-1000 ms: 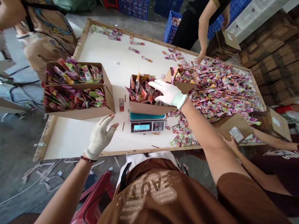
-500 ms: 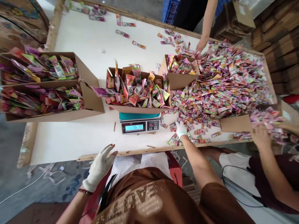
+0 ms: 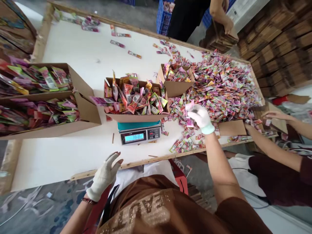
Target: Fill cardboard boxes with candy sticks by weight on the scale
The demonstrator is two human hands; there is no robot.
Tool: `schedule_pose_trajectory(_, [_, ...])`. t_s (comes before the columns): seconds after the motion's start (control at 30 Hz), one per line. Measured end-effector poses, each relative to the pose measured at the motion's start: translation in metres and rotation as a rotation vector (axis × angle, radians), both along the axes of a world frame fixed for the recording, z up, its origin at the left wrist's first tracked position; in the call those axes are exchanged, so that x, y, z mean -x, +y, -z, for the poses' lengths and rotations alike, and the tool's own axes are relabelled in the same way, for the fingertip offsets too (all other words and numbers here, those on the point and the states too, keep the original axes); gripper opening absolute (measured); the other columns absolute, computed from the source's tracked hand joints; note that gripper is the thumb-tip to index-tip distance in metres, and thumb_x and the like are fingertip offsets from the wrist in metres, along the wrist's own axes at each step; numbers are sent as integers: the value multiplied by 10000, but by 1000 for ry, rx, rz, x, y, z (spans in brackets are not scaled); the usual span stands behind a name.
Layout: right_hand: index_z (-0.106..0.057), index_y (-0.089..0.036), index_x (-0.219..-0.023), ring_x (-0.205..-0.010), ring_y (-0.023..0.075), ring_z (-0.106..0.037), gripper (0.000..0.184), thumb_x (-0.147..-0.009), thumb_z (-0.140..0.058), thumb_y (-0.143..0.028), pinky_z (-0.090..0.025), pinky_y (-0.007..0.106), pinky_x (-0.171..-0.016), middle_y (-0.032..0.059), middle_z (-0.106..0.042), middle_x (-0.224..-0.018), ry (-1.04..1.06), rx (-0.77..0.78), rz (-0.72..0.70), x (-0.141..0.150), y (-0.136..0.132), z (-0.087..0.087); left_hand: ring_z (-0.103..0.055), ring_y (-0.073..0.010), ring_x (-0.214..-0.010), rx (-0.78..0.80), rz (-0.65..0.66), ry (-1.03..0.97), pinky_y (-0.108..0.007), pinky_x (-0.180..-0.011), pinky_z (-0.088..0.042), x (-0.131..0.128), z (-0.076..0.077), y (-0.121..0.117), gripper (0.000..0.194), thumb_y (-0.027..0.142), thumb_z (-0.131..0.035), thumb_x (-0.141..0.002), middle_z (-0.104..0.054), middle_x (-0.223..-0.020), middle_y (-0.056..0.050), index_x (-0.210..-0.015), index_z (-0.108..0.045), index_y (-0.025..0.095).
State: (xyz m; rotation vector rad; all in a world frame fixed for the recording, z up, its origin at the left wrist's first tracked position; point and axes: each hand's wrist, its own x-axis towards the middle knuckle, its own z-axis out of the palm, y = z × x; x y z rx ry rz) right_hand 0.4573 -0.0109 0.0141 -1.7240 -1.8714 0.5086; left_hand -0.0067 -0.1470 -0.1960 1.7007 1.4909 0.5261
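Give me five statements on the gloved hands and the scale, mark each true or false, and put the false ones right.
1. The right hand holds a pink packet. True.
2. The left hand is inside a box. False: the left hand is by the near edge of the table.
3. A box of packets sits on the scale. True.
4. The scale's display is dark. False: the display is lit, showing digits.
5. Both hands wear white gloves. True.
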Motion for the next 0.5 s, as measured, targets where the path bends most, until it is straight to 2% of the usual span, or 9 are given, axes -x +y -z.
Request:
schedule_pose_trajectory(0.07, [-635, -216, -1000, -827, 200, -662, 173, -963, -608, -383, -577, 394, -812, 29, -684, -922, 3, -71, -80, 22, 18, -25, -697, -332, -1265, -14, 24, 7, -499, -1117, -572, -3, -8, 9, 564, 657, -514, -971, -703, -1383, -150, -1269, -691, 212])
schedule_pose_trajectory(0.13, [-654, -222, -1027, -985, 225, -669, 143, -955, -621, -341, -551, 412, -924, 60, -699, -1072, -72, -122, -234, 56, 40, -46, -701, -324, -1258, -43, 52, 20, -492, -1116, -572, -6, -22, 19, 554, 641, -511, -975, -700, -1391, -148, -1275, -692, 213])
schedule_pose_trajectory(0.2, [-681, -226, -1052, -1117, 250, -655, 144, -945, -652, -318, -524, 429, -1004, 76, -688, -1208, -191, -121, -386, 90, 57, -62, -702, -319, -1257, -76, 64, 22, -478, -1102, -581, -7, -38, 28, 540, 626, -517, -977, -701, -1389, -148, -1275, -693, 211])
schedule_pose_trajectory(0.27, [-697, -234, -1135, -1241, 280, -625, 224, -927, -702, -317, -502, 461, -1072, 84, -656, -1352, -263, -95, -455, 109, 64, -70, -693, -315, -1273, -114, 48, 9, -468, -1103, -579, -5, -54, 37, 523, 607, -533, -980, -698, -1394, -149, -1277, -692, 207])
schedule_pose_trajectory(0.37, [-694, -238, -1232, -1345, 300, -589, 307, -942, -708, -338, -476, 509, -1145, 96, -635, -1439, -243, -132, -385, 103, 53, -70, -683, -306, -1284, -186, -12, -12, -457, -1120, -567, 6, -80, 50, 461, 555, -562, -984, -704, -1384, -140, -1254, -698, 206])
schedule_pose_trajectory(0.5, [-731, -220, -1108, -1205, 286, -677, 194, -966, -652, -326, -526, 518, -1097, 107, -737, -1240, -178, -191, -216, 67, 29, -63, -712, -272, -1208, -338, -103, 13, -438, -1097, -573, 20, -129, 76, 366, 500, -559, -996, -757, -1276, -94, -1169, -724, 222])
